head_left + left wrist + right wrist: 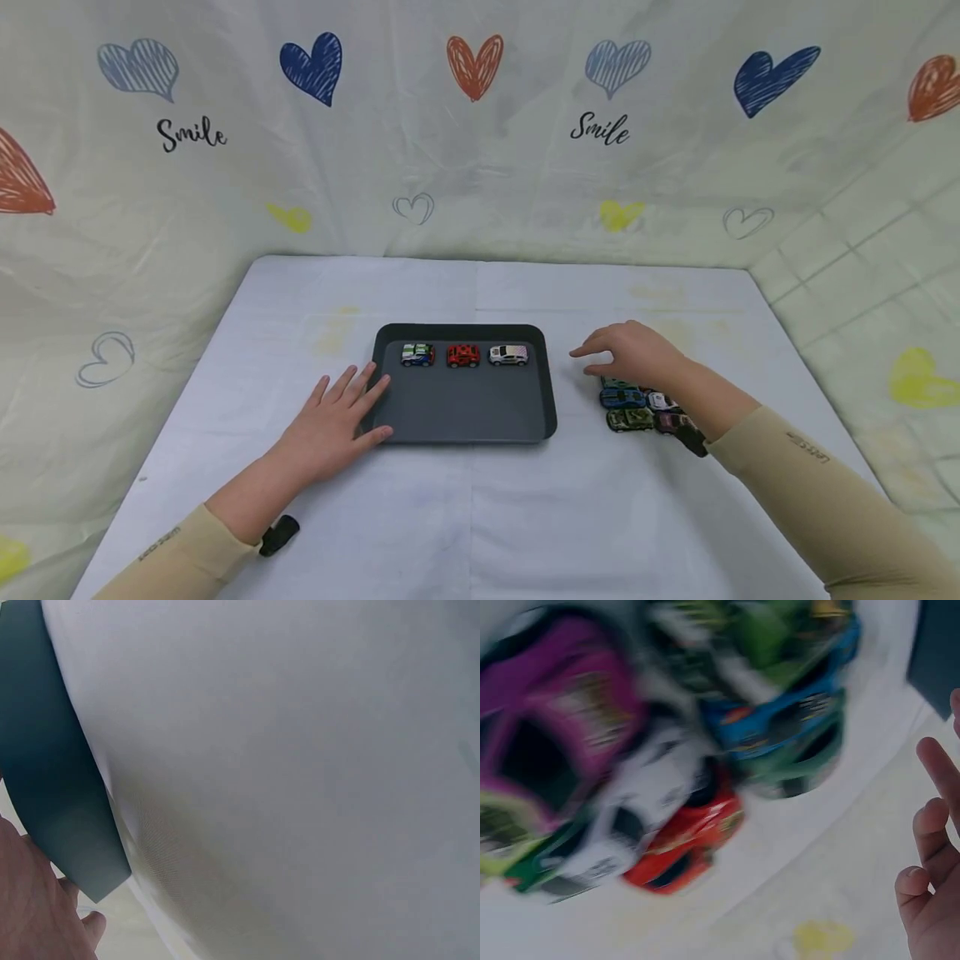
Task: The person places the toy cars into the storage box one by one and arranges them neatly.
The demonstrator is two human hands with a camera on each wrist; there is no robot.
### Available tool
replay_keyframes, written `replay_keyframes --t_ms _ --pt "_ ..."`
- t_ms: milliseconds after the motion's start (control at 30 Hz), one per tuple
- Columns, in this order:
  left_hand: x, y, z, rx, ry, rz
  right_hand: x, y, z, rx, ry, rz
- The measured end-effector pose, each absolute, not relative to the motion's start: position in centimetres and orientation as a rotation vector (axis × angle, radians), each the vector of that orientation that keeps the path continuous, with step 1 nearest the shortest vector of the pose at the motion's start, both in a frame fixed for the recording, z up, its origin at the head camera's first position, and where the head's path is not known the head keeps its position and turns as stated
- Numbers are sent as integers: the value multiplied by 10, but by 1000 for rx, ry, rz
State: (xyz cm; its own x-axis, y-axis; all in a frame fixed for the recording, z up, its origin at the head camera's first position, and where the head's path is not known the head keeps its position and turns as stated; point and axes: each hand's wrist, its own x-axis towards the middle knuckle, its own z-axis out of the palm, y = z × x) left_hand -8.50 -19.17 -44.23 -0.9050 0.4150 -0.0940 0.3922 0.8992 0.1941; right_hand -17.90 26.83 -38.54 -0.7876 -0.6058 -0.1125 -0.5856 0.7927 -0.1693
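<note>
A dark grey tray (465, 417) lies on the table with three toy cars in a row along its far side: a white, green and blue car (417, 355), a red car (462, 356) and a white car (508, 355). My left hand (326, 429) rests at the tray's left edge, fingers spread. Right of the tray, my right hand (637, 354) hovers over a cluster of toy cars, its fingers loosely bent and nothing seen in them. In the cluster are a blue car (622, 398), a camouflage-green car (630, 419), a purple car (562, 712) and a red car (686, 840).
A white cloth (465, 525) covers the table. Behind it hangs a pale curtain (480, 175) printed with hearts. Dark wrist cameras (279, 536) sit under both sleeves. The right forearm hides part of the car cluster.
</note>
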Motion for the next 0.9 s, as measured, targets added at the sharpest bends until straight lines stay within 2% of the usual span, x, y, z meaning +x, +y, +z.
replay_keyframes --t_ms 333,900 --pt "-86 -194 -448 614 2935 239 -165 311 -392 -822 2826 -260" --pt "-86 -192 -443 617 2933 208 -172 325 -404 -711 2747 -273"
